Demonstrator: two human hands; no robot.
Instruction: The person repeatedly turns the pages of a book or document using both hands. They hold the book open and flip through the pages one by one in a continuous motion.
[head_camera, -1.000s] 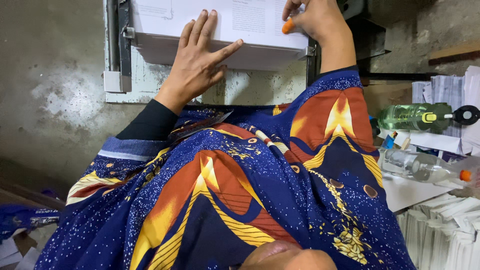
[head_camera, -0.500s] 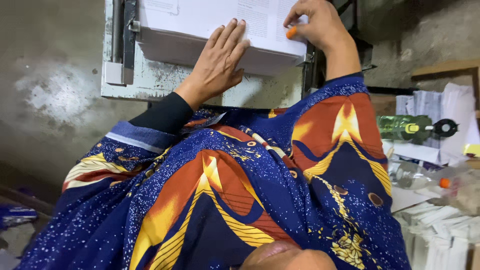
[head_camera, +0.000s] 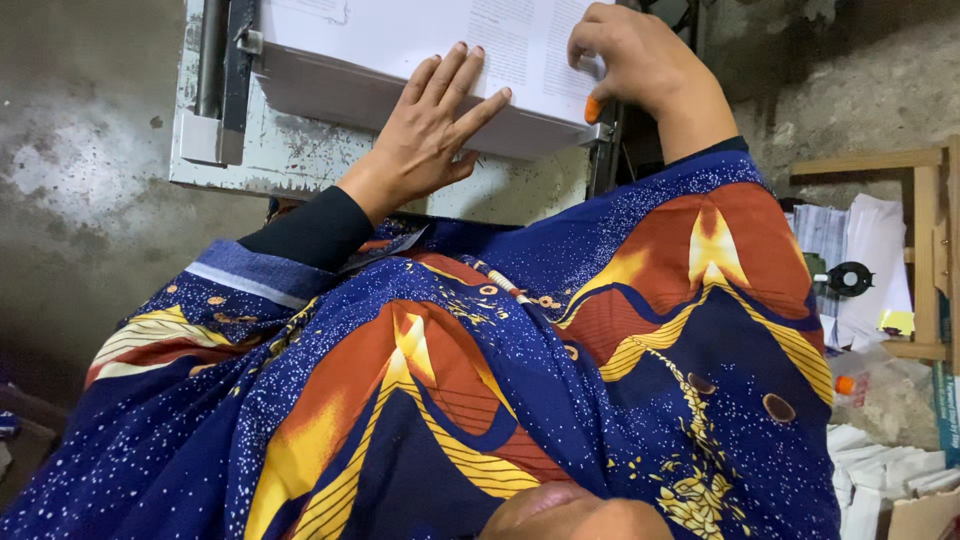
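Note:
A thick stack of white printed paper (head_camera: 400, 50) lies on a grey metal cutter table (head_camera: 250, 160). My left hand (head_camera: 430, 125) rests flat against the stack's near edge, fingers spread. At the stack's right corner my right hand (head_camera: 635, 60) curls over the top sheets, the thumb with an orange-painted nail pressing down at the edge. Blue, orange and yellow patterned cloth (head_camera: 480, 380) covers my body below.
A metal bar and clamp (head_camera: 215, 70) run along the table's left side. To the right stand a wooden frame (head_camera: 925, 250), piles of printed sheets (head_camera: 860, 260), a black tape holder (head_camera: 850, 278) and more paper (head_camera: 880, 470) on the concrete floor.
The view has shifted, so the stack sits lower and the bottles at right have left the frame. Both hands stay on the stack; my right hand has curled further over its corner.

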